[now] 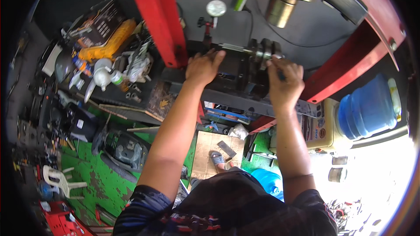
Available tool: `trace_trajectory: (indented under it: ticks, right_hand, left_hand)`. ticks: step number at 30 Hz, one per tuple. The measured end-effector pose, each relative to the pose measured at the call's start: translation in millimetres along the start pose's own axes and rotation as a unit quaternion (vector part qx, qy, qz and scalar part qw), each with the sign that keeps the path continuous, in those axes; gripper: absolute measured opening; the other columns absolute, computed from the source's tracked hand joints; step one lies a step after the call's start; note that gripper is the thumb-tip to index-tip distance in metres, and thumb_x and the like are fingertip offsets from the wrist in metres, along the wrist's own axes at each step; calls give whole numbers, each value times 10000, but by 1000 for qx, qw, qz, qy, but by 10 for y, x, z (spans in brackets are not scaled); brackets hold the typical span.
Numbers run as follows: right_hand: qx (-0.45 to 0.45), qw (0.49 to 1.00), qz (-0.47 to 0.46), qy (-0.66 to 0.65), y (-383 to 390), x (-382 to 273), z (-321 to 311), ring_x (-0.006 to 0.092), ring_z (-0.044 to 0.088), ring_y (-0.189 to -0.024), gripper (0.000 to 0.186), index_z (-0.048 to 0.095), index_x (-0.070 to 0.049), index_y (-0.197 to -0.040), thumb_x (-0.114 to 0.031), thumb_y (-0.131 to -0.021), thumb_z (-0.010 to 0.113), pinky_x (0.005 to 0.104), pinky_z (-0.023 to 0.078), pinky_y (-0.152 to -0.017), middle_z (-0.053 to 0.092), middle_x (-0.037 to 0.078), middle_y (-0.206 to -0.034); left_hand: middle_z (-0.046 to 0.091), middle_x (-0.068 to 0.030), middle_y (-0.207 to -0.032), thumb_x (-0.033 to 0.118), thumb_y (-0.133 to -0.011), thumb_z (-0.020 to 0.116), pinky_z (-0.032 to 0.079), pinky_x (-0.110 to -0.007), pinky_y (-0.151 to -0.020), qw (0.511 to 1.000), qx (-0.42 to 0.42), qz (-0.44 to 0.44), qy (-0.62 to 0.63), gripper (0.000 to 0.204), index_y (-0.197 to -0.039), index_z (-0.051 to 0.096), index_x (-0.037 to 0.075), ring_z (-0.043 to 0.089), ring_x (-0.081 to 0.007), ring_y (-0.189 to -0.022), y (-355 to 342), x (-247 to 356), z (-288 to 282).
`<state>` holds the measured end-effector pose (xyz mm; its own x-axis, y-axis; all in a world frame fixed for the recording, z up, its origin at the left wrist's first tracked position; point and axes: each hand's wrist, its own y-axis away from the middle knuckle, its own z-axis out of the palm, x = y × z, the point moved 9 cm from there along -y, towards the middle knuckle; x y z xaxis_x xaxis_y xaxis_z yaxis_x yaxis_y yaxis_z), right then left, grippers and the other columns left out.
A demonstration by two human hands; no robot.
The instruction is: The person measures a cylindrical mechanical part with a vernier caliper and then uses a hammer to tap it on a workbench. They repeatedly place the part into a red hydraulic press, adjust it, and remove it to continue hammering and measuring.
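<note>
A metal crankshaft [264, 49] with round webs and a thin shaft pointing left lies across a dark metal fixture [232, 71] between red posts. My right hand [286, 81] is closed at the crankshaft's right end, thumb and fingers pinched on it. Flat over the fixture's left part rests my left hand [202, 69], thumb apart from the fingers, holding nothing that shows. Just beyond it stands a round white-faced dial gauge [216, 8] on a red and black holder [207, 24]. What lies under the left fingertips is hidden.
Red posts [159, 17] flank the fixture, and a brass-coloured cylinder [280, 9] hangs above it. Left, a cluttered bench holds a yellow bottle [107, 46] and a box [98, 24]. A blue water jug [366, 107] stands right. Cardboard [203, 148] lies underfoot.
</note>
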<state>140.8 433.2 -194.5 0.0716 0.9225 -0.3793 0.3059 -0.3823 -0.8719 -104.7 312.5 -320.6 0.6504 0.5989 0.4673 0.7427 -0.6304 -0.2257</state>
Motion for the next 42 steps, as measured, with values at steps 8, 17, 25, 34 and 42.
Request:
trace_trajectory:
  ticks: [8, 17, 25, 34, 42]
  right_hand:
    - [105, 993, -35, -41, 136, -208, -164, 210, 618, -859, 241, 804, -96, -987, 0, -771, 854, 321, 520, -759, 732, 24, -944]
    - [121, 991, -8, -58, 178, -236, -243, 209, 610, -862, 249, 814, -140, -984, -28, -767, 864, 329, 504, -773, 735, -2, -946]
    - [86, 995, 18, -49, 172, -150, -142, 214, 607, -868, 216, 812, -117, -971, -33, -778, 858, 328, 513, -786, 736, 12, -936]
    - [41, 998, 37, -22, 126, -15, -15, 205, 630, -894, 222, 817, -110, -990, -23, -790, 856, 324, 517, -827, 758, 23, -954]
    - [63, 998, 5, -27, 30, -189, -131, 202, 639, -917, 236, 815, -95, -1011, -15, -794, 860, 327, 522, -856, 754, 27, -961]
  left_hand:
    - [654, -125, -1404, 682, -1065, 186, 393, -543, -1104, 1000, 6, -13, -19, 781, -1424, 640, 157, 581, -387, -1268, -22, -73, -4]
    - [715, -204, -1236, 682, -1066, 184, 414, -548, -1063, 1000, 15, -12, -18, 784, -1427, 637, 153, 612, -411, -1204, -46, -99, 10]
    - [713, -216, -1232, 685, -1062, 181, 409, -552, -1074, 1000, 22, -12, -12, 779, -1436, 633, 172, 614, -409, -1215, -51, -127, 11]
    - [726, -216, -1191, 705, -1050, 199, 421, -542, -1058, 1000, 29, -5, -11, 786, -1397, 660, 171, 643, -410, -1169, -50, -80, -16]
    - [726, -222, -1195, 751, -1027, 193, 414, -555, -1065, 999, 25, -19, 7, 851, -1394, 661, 143, 639, -402, -1192, -35, -130, -34]
